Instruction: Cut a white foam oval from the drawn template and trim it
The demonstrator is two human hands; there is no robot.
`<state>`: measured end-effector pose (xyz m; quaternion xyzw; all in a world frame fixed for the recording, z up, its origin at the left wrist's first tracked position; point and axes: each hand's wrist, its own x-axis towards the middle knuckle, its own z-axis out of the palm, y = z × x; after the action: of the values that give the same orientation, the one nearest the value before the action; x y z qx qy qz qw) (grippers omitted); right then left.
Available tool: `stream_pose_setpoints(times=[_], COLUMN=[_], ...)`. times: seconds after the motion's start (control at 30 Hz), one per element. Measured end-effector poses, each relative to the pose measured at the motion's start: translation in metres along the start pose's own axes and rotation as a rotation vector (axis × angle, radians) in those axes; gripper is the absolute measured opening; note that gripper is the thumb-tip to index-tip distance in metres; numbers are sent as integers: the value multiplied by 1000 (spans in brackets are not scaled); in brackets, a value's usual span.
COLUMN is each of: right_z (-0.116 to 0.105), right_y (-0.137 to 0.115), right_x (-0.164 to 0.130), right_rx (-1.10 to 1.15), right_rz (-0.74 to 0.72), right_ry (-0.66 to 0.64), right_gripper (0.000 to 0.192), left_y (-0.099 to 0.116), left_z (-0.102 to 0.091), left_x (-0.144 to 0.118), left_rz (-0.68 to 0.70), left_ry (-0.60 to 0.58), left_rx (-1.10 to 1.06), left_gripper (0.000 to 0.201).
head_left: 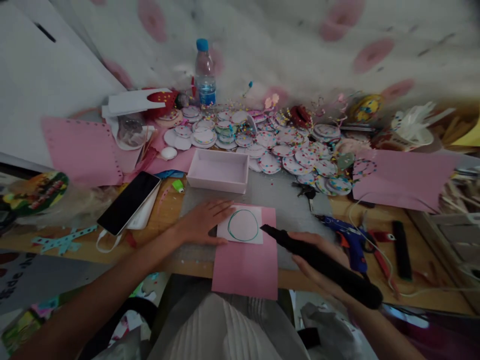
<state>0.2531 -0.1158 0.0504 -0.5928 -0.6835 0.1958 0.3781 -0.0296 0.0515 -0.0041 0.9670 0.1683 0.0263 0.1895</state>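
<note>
On the desk in front of me lies a pink sheet whose lower end overhangs the front edge. A small white paper with a green hand-drawn circle rests on its upper part. My left hand is open and flat, its fingers spread at the paper's left edge. My right hand is closed around a long black pen-shaped tool, whose exact kind I cannot make out. Its narrow tip points at the circle from the right, just off the paper. The fingers beneath the tool are partly hidden.
Behind the sheet stands a shallow white box. Several decorated paper discs pile up further back, near a water bottle. At left is a phone; at right are keys and a blue glue gun with a cable.
</note>
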Motion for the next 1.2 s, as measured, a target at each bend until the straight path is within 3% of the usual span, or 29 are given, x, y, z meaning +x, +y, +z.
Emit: stream_pose_setpoints(times=[0.23,0.4,0.6,0.67,0.83,1.0,1.1,1.2], right_z=[19,27,56,61,59,66,76,84], right_y=[-4,-4,-15,-20,-21,-13,-13,-16], right_x=[-12,-10,-7,-5,-5,-7,-6,-2], right_rx=[-52,-59,-37,-27,-60,20,39,43], right_rz=[74,118,128,133,97,29,-9,-53], right_ry=[104,157,208,198,167,60,16,-30], right_gripper=[23,24,21,21,22,26,31,37], left_y=[44,62,89,95,76,32,15,15], left_z=[-4,6,19,16,-4,-9,-1,9], left_x=[-11,-15,0,3,-3,0,9,13], left_rz=[-235,-275,-609,-635,-446,-77,-21,-57], left_ry=[260,264,249,216,130,49,-13,-5], left_rx=[-67,-158,39,82,87,50,32,36], left_gripper=[85,83,89,90,71,105,104,107])
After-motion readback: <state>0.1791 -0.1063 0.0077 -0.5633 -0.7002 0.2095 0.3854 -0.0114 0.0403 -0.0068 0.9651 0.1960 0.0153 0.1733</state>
